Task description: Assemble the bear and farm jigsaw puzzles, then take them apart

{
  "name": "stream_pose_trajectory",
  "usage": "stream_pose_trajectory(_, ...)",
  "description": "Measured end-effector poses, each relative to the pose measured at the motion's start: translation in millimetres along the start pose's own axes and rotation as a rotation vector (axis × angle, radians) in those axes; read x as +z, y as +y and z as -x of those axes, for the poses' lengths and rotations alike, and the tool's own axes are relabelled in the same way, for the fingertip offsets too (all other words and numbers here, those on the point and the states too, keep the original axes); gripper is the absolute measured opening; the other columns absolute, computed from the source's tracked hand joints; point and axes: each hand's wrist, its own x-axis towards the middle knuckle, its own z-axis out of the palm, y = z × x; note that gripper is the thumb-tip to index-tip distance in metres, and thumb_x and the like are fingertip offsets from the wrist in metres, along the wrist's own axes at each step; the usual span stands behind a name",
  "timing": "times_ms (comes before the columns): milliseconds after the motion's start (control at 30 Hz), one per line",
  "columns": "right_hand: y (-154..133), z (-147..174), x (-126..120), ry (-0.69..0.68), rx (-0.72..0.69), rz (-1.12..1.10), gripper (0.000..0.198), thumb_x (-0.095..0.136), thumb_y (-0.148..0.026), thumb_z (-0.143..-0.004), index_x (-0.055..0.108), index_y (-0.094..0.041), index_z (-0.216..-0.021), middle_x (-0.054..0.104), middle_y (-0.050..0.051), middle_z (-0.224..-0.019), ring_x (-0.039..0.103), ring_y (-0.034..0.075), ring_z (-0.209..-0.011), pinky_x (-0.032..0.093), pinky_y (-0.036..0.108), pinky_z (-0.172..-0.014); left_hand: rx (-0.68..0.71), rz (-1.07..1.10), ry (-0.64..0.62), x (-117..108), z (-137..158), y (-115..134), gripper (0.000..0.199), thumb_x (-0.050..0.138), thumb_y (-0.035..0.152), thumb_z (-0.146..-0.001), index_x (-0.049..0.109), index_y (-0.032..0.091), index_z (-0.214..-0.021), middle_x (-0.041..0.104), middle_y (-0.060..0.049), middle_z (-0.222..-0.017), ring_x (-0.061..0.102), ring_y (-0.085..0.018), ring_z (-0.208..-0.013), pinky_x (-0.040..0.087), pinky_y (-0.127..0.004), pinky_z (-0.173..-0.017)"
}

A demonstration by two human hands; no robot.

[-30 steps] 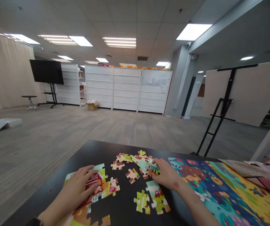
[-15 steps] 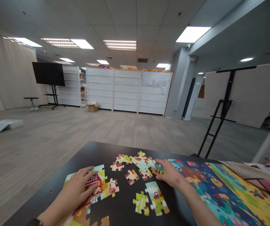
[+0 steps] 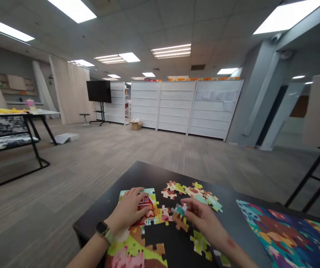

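While the left hand [image 3: 129, 209] lies spread, palm down, on the barn part of the partly joined puzzle [image 3: 152, 257], the right hand [image 3: 203, 219] has thumb and fingers closed to a narrow pinch on a teal-and-brown puzzle piece [image 3: 180, 210]. Can't tell if that's one piece or a couple joined; the fingers cover part of it. It sits just right of the cow piece [image 3: 165, 213], which lies against the puzzle's right edge. Touching or slightly above, can't tell.

Puzzle is on the black table [image 3: 145, 174], on the left-hand side of the work area: barn in the far part, pink animal in the near part, gap of bare tabletop between them on the right side. Left fingers slightly bent, gripping nothing; they cover some of the barn.

Loose pieces [image 3: 200, 195] lie in a loose heap beyond the right hand, some overlapping. A brown-and-white piece [image 3: 168, 193] is on the left side of that group. A green piece [image 3: 199, 242] lies on the near side of the right hand; another piece is mostly hidden by the forearm, picture unclear.

Colourful printed sheet [image 3: 285, 230] lies flat to the right, well apart from the puzzle. Smartwatch [image 3: 102, 228] on the left wrist. Background: white shelving [image 3: 173, 106], black screen [image 3: 98, 91] on a stand, cardboard box [image 3: 136, 124] on the floor by the shelves.
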Motion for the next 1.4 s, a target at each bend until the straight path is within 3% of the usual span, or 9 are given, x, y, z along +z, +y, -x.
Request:
stream_pose_trajectory(100,-24,-5,48,-0.146,-0.017,-0.058,0.032,0.061,-0.032,-0.077,0.069,-0.019,-0.105,0.068,0.001,-0.081,0.063,0.018,-0.078,0.049,0.026,-0.070,0.020,0.002,0.029,0,1,1,0.040,0.058,0.050,-0.093,0.064,0.027,-0.126,0.056,-0.010,-0.138,0.049,-0.032,-0.128,0.040,-0.047,-0.107)
stream_pose_trajectory(200,-40,-11,73,-0.235,-0.081,0.038,0.025,0.058,-0.022,-0.078,0.073,-0.020,-0.097,0.070,-0.001,-0.078,0.063,0.017,-0.074,0.046,0.024,-0.068,0.028,0.006,0.048,1,2,1,0.037,0.061,0.045,-0.091,0.064,0.027,-0.123,0.056,-0.009,-0.137,0.049,-0.031,-0.127,0.040,-0.046,-0.107)
stream_pose_trajectory(367,-46,-12,83,-0.253,-0.163,0.264,0.034,0.053,-0.015,-0.079,0.075,-0.023,-0.105,0.075,0.001,-0.092,0.066,0.020,-0.085,0.048,0.027,-0.080,0.017,-0.004,0.055,0,2,2,0.036,0.065,0.042,-0.088,0.064,0.027,-0.121,0.056,-0.008,-0.135,0.049,-0.031,-0.125,0.039,-0.047,-0.106)
stream_pose_trajectory(633,-53,8,94,-0.193,-0.261,0.436,0.016,0.061,-0.017,-0.081,0.073,-0.023,-0.090,0.064,0.005,-0.108,0.059,0.021,-0.104,0.046,0.032,-0.095,0.023,0.023,0.063,1,2,1,0.038,0.064,0.042,-0.088,0.063,0.029,-0.123,0.056,-0.008,-0.136,0.048,-0.031,-0.125,0.038,-0.047,-0.106)
stream_pose_trajectory(800,-46,17,64,-0.176,-0.386,0.525,0.034,0.049,-0.014,-0.091,0.068,-0.027,-0.116,0.061,0.006,-0.121,0.056,0.022,-0.112,0.044,0.036,-0.101,0.012,0.028,0.041,1,2,-1,0.037,0.060,0.047,-0.091,0.064,0.029,-0.123,0.056,-0.009,-0.137,0.050,-0.033,-0.126,0.039,-0.049,-0.106)
stream_pose_trajectory(933,-8,13,14,0.025,-0.261,0.696,0.035,0.045,-0.018,-0.093,0.065,-0.017,-0.122,0.063,0.014,-0.121,0.056,0.027,-0.115,0.043,0.044,-0.104,0.015,0.033,0.030,3,1,-3,0.039,0.057,0.052,-0.092,0.064,0.030,-0.124,0.057,-0.009,-0.137,0.050,-0.034,-0.127,0.041,-0.050,-0.105)
stream_pose_trajectory(1033,20,10,-11,0.055,-0.157,0.755,0.040,0.050,-0.029,-0.092,0.063,-0.015,-0.127,0.060,0.017,-0.132,0.051,0.032,-0.126,0.038,0.052,-0.109,0.021,0.029,0.029,4,1,-5,0.041,0.055,0.055,-0.093,0.064,0.030,-0.125,0.057,-0.008,-0.138,0.050,-0.034,-0.127,0.041,-0.050,-0.105)
stream_pose_trajectory(1233,32,12,-14,0.030,-0.140,0.722,0.024,0.058,-0.031,-0.086,0.068,-0.020,-0.105,0.062,0.013,-0.135,0.044,0.034,-0.135,0.034,0.057,-0.110,0.011,-0.001,0.015,5,1,-5,0.043,0.052,0.057,-0.095,0.062,0.030,-0.128,0.055,-0.009,-0.140,0.050,-0.033,-0.128,0.041,-0.049,-0.106)
stream_pose_trajectory(1400,26,13,-10,0.008,-0.219,0.616,0.019,0.056,-0.025,-0.087,0.064,-0.021,-0.104,0.067,0.012,-0.122,0.055,0.030,-0.123,0.040,0.052,-0.105,0.011,-0.035,-0.024,3,1,-4,0.043,0.052,0.055,-0.096,0.062,0.030,-0.129,0.054,-0.009,-0.141,0.049,-0.032,-0.129,0.040,-0.049,-0.107)
